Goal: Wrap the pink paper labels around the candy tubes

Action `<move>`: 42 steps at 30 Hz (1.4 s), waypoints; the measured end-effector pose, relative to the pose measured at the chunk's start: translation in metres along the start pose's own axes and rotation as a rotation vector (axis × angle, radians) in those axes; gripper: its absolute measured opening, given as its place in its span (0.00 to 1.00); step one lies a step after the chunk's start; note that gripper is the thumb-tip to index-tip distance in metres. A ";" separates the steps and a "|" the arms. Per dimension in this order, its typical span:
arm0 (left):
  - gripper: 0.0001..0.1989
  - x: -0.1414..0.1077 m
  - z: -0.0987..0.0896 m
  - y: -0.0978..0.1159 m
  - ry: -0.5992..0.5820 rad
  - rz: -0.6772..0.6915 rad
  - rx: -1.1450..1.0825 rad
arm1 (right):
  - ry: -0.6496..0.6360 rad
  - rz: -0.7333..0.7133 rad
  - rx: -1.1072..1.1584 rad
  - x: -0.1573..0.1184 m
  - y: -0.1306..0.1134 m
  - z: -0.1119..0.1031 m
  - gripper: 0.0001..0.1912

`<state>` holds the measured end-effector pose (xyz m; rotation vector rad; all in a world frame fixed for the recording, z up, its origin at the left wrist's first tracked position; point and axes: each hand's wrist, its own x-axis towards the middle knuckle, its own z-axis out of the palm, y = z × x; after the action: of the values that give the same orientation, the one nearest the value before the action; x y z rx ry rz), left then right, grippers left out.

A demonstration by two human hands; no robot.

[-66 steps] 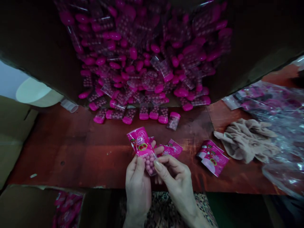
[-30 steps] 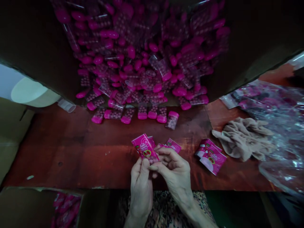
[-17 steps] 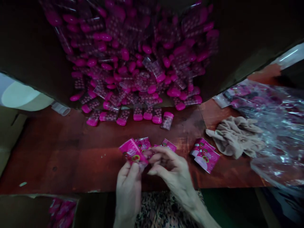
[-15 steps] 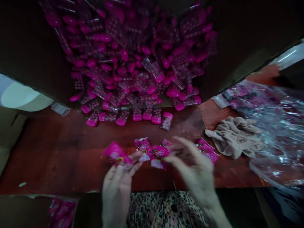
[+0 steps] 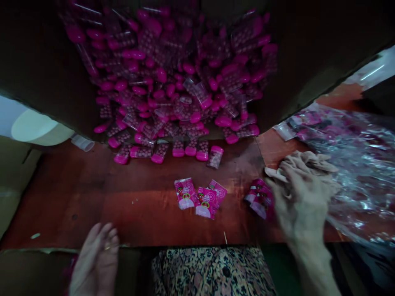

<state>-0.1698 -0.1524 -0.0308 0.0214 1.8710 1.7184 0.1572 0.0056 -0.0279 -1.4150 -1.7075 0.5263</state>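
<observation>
My left hand (image 5: 97, 259) is at the lower left, over the table's front edge and beside the box below. Its fingers are stretched out close together, with no packet showing in them. On the right, my right hand (image 5: 300, 209) reaches over a crumpled beige cloth (image 5: 311, 160). Motion blurs it, so its grip on the cloth is unclear. Close to its left side lie overlapping pink sachets (image 5: 259, 197). Three more pink printed sachets (image 5: 205, 203) lie mid-table, two of them overlapping.
A large box at the back spills pink-capped candy bottles (image 5: 185, 102), several standing along the table (image 5: 123, 205). Clear plastic bags (image 5: 354, 164) cover the right side. A pale round container (image 5: 40, 127) and a clear cup (image 5: 82, 142) are at the left.
My left hand has moved down and left, and the pink sachet it held no longer shows in it. My right hand has gone from the middle sachets to the cloth.
</observation>
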 end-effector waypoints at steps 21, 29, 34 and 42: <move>0.09 -0.036 0.110 -0.044 -0.747 0.930 0.820 | -0.062 -0.261 -0.081 -0.038 -0.030 0.070 0.07; 0.05 -0.054 0.141 -0.033 -0.835 0.437 0.406 | -0.025 -0.316 0.052 -0.040 -0.042 0.067 0.12; 0.06 -0.067 0.156 -0.042 -0.687 -0.026 0.083 | 0.033 0.143 0.288 -0.042 -0.039 0.067 0.15; 0.07 -0.066 0.162 -0.038 -0.660 -0.144 -0.046 | -0.121 0.391 0.543 -0.038 -0.040 0.067 0.06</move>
<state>-0.0321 -0.0384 -0.0368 0.3785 1.3094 1.4225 0.0801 -0.0291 -0.0477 -1.3230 -1.2351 1.2107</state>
